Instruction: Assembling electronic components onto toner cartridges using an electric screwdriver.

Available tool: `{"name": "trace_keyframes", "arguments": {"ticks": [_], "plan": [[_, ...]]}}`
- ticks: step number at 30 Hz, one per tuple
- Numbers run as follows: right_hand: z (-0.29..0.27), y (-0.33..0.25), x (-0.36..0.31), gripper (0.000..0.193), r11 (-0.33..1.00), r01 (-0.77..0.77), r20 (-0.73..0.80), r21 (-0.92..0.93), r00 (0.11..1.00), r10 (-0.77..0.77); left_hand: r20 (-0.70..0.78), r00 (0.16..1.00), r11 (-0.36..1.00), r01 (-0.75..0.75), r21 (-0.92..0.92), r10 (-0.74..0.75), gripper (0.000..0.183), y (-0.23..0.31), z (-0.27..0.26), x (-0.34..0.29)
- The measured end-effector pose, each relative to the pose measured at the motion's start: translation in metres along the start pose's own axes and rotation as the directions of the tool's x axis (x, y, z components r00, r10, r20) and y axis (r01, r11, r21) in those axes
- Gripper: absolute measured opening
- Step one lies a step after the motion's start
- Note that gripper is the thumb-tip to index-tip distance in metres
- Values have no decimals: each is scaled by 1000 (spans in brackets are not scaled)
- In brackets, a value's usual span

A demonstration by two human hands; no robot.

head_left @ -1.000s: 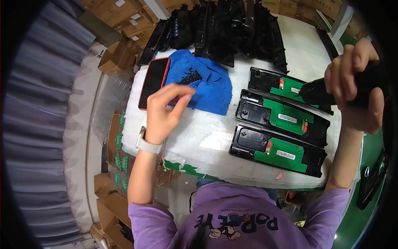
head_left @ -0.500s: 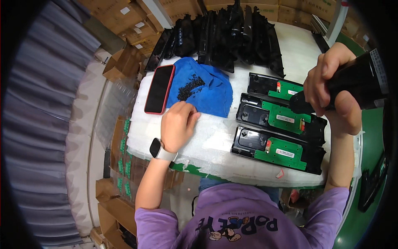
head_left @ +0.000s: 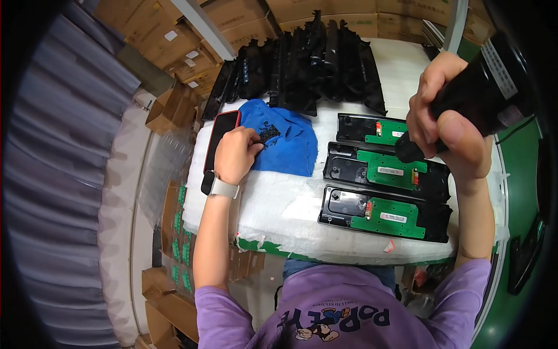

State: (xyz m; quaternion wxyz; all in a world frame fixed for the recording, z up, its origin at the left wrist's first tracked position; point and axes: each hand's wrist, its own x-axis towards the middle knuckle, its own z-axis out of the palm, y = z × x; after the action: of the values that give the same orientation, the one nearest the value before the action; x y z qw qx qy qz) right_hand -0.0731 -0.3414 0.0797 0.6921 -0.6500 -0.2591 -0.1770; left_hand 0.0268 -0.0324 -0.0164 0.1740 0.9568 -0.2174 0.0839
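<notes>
My right hand [head_left: 444, 116] is wrapped round a black electric screwdriver [head_left: 485, 87], its dark nose hanging over the middle one of three black plastic housings [head_left: 346, 166]. Each housing carries a green circuit board [head_left: 388, 216] with a small red-and-white part and a white label. My left hand [head_left: 237, 152] has its fingers curled together at the edge of a pile of small black screws [head_left: 269, 135]. That pile lies on a crumpled blue cloth [head_left: 293, 154]. Whatever is between the left fingertips is too small to make out. A red-edged phone [head_left: 220, 135] lies partly behind this hand.
Many black plastic shells [head_left: 296, 70] stand packed along the table's far side. White foam sheeting [head_left: 279, 206] covers the tabletop. Cardboard boxes [head_left: 232, 23] are stacked beyond, and an open carton [head_left: 174, 110] is at the left. A grey curtain [head_left: 64, 174] hangs at far left.
My left hand has moved left and curled its fingers in at the screw pile. My right hand has shifted slightly left with the screwdriver, which is tilted differently. The whole view has shifted a little.
</notes>
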Motion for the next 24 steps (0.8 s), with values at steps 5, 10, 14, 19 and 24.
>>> {"name": "trace_keyframes", "arguments": {"ticks": [5, 10, 14, 19, 24], "plan": [[-3, -1, 3, 42, 999, -42, -16, -27, 999, 41, -230, 969, 995, -76, 62, 89, 8, 5, -1, 8], [-10, 8, 7, 39, 999, 30, 36, 43, 999, -31, -201, 958, 911, 113, -396, -206, 10, 24, 3, 15], [-13, 3, 6, 35, 999, 33, 19, 41, 999, -33, 288, 950, -1, 290, -957, -119, 15, 59, 16, 24], [-22, -3, 7, 34, 995, 56, 20, 77, 998, -58, 477, 853, -335, 522, -785, 213, 14, 113, 39, 39], [-27, -10, 9, 31, 976, 120, -83, 182, 991, -107, 477, 798, -304, 588, -750, 368, 17, 140, 47, 48]]}}
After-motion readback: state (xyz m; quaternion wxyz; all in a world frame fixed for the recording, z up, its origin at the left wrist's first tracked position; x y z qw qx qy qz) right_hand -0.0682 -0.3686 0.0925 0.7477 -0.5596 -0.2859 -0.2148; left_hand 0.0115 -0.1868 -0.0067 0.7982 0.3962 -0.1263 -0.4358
